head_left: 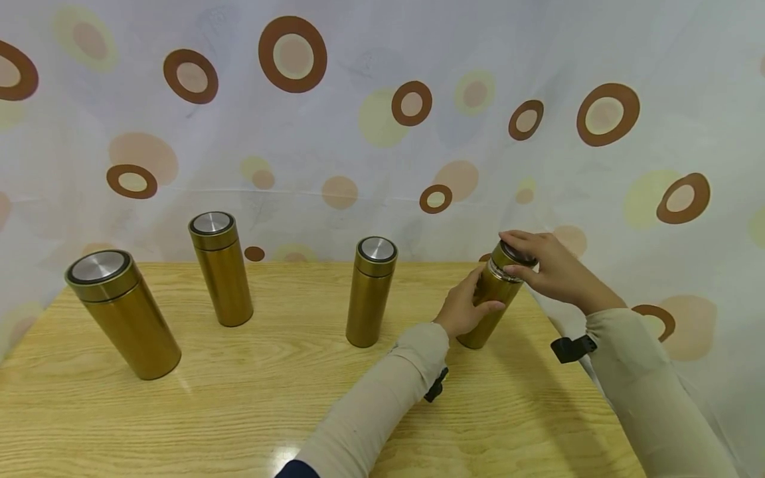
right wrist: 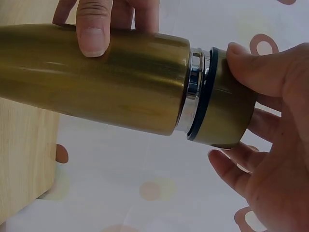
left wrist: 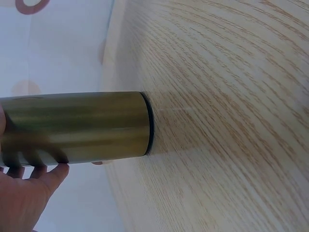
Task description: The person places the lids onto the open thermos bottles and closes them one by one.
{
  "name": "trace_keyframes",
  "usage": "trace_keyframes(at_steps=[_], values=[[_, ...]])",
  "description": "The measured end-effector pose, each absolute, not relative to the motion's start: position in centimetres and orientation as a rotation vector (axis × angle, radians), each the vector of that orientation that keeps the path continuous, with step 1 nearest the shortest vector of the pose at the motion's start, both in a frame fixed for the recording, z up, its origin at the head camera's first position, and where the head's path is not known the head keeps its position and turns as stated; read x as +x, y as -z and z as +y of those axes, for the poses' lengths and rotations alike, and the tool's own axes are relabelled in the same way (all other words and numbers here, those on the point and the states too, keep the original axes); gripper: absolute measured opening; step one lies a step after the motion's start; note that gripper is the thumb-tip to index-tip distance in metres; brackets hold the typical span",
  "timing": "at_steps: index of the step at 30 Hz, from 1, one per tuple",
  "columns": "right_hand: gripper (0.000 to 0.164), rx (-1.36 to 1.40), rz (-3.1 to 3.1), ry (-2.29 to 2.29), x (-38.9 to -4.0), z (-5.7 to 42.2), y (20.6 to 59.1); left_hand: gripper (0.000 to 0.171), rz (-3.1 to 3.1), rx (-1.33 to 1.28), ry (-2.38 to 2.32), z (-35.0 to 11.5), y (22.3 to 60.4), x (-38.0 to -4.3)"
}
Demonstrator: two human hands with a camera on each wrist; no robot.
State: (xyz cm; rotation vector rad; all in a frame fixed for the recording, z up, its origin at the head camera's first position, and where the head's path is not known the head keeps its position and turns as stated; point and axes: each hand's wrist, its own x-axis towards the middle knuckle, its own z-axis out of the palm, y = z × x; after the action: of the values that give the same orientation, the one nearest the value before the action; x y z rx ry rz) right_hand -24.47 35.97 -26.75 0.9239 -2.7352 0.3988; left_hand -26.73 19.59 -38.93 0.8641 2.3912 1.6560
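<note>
At the table's right side a gold thermos flask [head_left: 499,290] stands on the wood. My left hand [head_left: 465,309] grips its body, thumb on the near side. Over the top, my right hand [head_left: 552,269] holds the gold lid [right wrist: 227,99] between thumb and fingers. In the right wrist view the lid sits slightly crooked at the mouth, and a band of shiny steel neck [right wrist: 192,96] shows between lid and body. The left wrist view shows the flask's base [left wrist: 145,123] at the tabletop and the left fingers along its side.
Three more gold flasks with silver-topped lids stand upright: one left of my hands [head_left: 370,299], one farther left at the back [head_left: 224,279], and one at the far left [head_left: 128,318]. A patterned cloth [head_left: 358,153] hangs behind the wooden table [head_left: 239,411].
</note>
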Motion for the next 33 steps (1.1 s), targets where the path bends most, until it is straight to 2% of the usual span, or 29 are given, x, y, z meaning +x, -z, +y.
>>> trace_keyframes(at_steps=[21,27,33], values=[[0.053,0.93,-2.742,-0.39,-24.12,35.44,27.21,0.072,2.397,0.889,-1.671,19.94,39.57,-27.13],[0.054,0.856,-2.746,-0.348,-24.0,35.44,27.3,0.072,2.396,0.882,-1.663,19.98,39.65,-27.12],[0.062,0.631,-2.772,-0.322,-24.09,35.17,27.54,0.071,2.397,0.867,-1.666,19.75,39.59,-27.05]])
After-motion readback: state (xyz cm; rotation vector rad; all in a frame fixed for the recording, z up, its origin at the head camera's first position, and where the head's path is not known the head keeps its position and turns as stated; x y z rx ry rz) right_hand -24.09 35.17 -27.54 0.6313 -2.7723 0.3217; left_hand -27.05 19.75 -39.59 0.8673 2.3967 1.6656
